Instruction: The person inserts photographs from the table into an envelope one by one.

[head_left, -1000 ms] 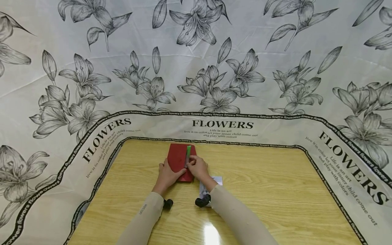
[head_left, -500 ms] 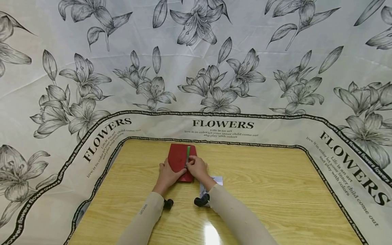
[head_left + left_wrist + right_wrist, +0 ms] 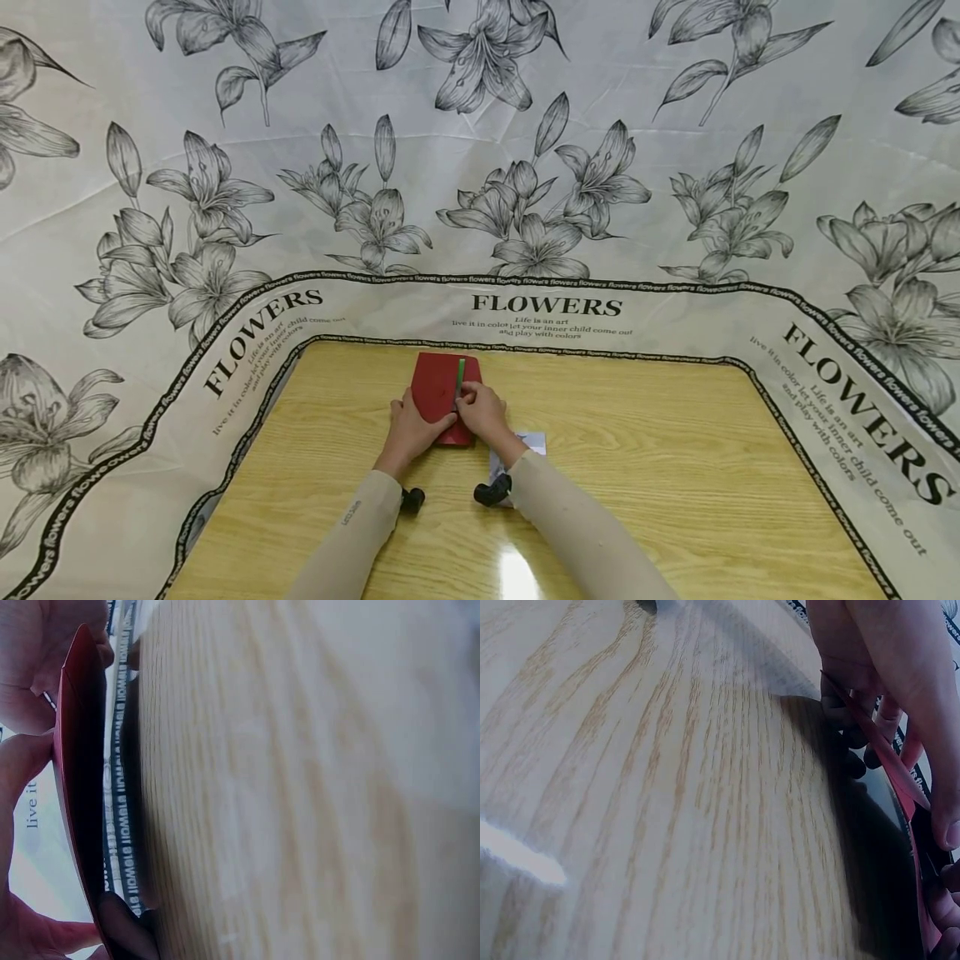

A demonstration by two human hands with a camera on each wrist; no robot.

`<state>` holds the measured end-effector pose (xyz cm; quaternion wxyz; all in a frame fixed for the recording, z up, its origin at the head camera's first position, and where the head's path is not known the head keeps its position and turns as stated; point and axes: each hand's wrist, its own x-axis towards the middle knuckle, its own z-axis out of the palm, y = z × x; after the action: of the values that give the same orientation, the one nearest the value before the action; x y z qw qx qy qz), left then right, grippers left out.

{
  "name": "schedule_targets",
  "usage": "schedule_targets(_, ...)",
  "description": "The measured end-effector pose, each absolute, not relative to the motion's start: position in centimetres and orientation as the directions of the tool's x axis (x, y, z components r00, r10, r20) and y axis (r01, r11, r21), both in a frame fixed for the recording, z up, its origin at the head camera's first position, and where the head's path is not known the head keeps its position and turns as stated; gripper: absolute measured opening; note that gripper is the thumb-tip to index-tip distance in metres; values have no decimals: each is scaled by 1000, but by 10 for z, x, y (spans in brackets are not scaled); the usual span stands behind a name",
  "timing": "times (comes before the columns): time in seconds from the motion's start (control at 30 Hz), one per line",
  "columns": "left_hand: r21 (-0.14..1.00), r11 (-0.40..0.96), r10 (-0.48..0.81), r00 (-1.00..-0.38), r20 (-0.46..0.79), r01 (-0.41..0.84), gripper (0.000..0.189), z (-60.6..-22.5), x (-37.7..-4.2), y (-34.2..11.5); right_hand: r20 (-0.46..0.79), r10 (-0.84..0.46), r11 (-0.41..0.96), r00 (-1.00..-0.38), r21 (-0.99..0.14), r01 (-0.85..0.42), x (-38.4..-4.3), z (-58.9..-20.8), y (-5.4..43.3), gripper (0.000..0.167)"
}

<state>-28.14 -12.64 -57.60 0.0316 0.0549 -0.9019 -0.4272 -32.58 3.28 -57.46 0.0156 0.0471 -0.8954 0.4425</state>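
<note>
A red paper envelope (image 3: pixel 433 385) with a pointed flap is held near the far edge of the table. My left hand (image 3: pixel 408 429) grips its left and lower part, thumb across the front; in the left wrist view, fingers are on both sides of the red envelope (image 3: pixel 67 742). My right hand (image 3: pixel 483 410) pinches a narrow strip (image 3: pixel 460 375), green at the top and greyish below, against the envelope's right part. The strip's lower end is hidden by the fingers, and its kind is unclear. In the right wrist view, the red envelope (image 3: pixel 889 761) stands on edge above its shadow.
A pale printed paper (image 3: pixel 531 442) lies on the wooden table (image 3: pixel 637 450), partly under my right wrist. Black wrist cameras (image 3: pixel 492 491) hang below both wrists. A flower-printed cloth (image 3: pixel 547 250) rises behind the table and borders its sides.
The strip has turned slightly and looks narrower than a second ago. My right wrist has shifted a little to the left. My left hand and the envelope stay nearly still.
</note>
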Motion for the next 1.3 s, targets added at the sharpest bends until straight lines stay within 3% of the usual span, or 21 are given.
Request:
schedule_targets(0.8,780,613,-156,-987,-39,-127,113,-576,-282,-125,82,-99,445,-992,-888,-118,-310,-563,61,35)
schedule_targets(1.3,786,603,-148,-987,-60,-139,114,-574,-279,-125,102,-67,486,-993,-865,-122,-286,-560,112,36)
